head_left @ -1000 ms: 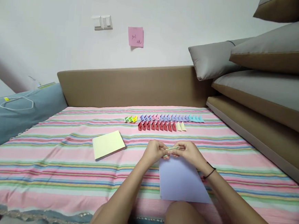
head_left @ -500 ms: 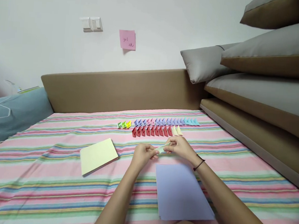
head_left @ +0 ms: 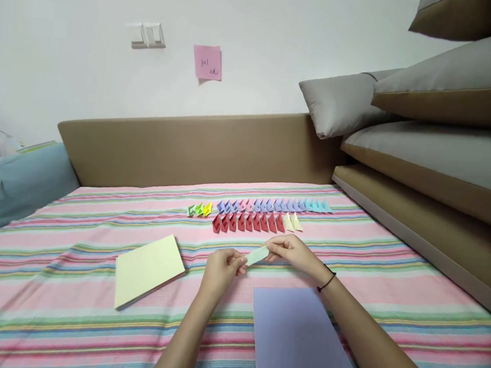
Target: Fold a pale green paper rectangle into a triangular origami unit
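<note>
A narrow folded strip of pale green paper (head_left: 257, 256) is held between both hands above the striped sheet (head_left: 71, 284). My left hand (head_left: 220, 270) pinches its left end and my right hand (head_left: 293, 252) pinches its right end; a black band sits on my right wrist. A lilac paper sheet (head_left: 296, 341) lies just below my hands. Two rows of small folded paper pieces (head_left: 260, 213), in green, yellow, lilac, pink, blue, red and cream, lie beyond my hands.
A pale yellow stack of paper (head_left: 147, 270) lies to the left. A brown padded headboard (head_left: 197, 146) runs along the back. Grey and brown cushions (head_left: 436, 136) are piled at the right. A blue pillow (head_left: 20, 186) lies at the far left.
The strip has turned from edge-on to flat and my hands have drawn apart along it. The view has shifted, so the lilac sheet now sits lower in the picture.
</note>
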The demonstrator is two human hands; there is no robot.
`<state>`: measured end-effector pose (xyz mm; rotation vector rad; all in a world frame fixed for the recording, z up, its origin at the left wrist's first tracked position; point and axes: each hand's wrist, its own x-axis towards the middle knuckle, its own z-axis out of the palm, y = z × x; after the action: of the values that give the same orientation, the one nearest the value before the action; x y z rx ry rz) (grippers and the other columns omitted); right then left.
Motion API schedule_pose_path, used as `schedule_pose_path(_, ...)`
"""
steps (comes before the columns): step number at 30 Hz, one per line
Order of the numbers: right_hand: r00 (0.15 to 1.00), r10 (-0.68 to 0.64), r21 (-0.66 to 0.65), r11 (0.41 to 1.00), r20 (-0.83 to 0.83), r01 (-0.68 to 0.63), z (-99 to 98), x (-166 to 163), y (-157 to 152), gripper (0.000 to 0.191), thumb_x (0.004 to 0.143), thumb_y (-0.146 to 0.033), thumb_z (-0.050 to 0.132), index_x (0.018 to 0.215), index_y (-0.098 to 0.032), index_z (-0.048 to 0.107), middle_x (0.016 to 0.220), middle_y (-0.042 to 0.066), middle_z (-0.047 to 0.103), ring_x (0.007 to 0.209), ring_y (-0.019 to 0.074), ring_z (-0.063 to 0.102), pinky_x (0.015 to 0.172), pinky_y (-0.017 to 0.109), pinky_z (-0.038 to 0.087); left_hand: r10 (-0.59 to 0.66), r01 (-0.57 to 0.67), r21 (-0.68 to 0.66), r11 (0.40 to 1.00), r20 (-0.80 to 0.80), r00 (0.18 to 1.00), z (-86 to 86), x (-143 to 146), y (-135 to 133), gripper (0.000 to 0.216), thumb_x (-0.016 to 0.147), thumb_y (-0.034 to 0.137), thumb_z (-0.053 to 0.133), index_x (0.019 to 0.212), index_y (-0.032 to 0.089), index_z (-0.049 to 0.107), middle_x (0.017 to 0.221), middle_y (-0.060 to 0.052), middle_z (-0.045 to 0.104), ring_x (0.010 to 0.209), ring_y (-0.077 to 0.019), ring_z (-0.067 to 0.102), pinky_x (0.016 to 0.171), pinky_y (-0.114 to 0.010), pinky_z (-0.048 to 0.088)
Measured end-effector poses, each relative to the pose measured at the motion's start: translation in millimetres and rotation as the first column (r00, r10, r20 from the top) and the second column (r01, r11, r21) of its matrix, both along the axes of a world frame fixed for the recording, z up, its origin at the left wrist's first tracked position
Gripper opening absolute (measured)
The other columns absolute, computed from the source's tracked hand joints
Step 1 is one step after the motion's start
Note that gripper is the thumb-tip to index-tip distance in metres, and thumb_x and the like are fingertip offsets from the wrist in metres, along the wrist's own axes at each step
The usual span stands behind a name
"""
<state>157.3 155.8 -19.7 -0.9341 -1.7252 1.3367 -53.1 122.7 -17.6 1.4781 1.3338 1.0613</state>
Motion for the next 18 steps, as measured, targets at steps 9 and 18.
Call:
schedule_pose_path(9, 0.999, -0.044, 0.120, 0.992, 0.009, 0.043, -4.4, 4.1, -11.8, 0.034, 0.077, -0.044, 0.064, 0.096, -0.015, 0.066, 0.077, 0.007, 0.071, 0.073, 0.0199, 0.070, 0.066, 0.032, 0.055, 0.136, -0.118, -0.082, 0.990, 0.267, 0.954, -9.5, 5.1, -7.9, 0.029, 0.067, 0.030, 0.072, 0.089, 0.012, 0.065, 0.064, -0.003, 0.068, 0.063, -0.0156, 0.066, 0.063, -0.025, 0.052)
schedule_pose_path(18, 0.960, -0.272, 0.369, 0.900, 0.060, 0.232, -1.1, 5.9, -18.7, 0.009, 0.072, -0.036, 0.070, 0.074, -0.028, 0.074, 0.083, 0.002, 0.074, 0.083, 0.0231, 0.067, 0.084, 0.036, 0.050, 0.219, -0.159, -0.172, 0.972, 0.424, 0.879, -1.4, 6.4, -11.7, 0.024, 0.076, 0.034, 0.068, 0.088, 0.013, 0.067, 0.097, -0.010, 0.072, 0.084, -0.0166, 0.070, 0.074, -0.024, 0.055)
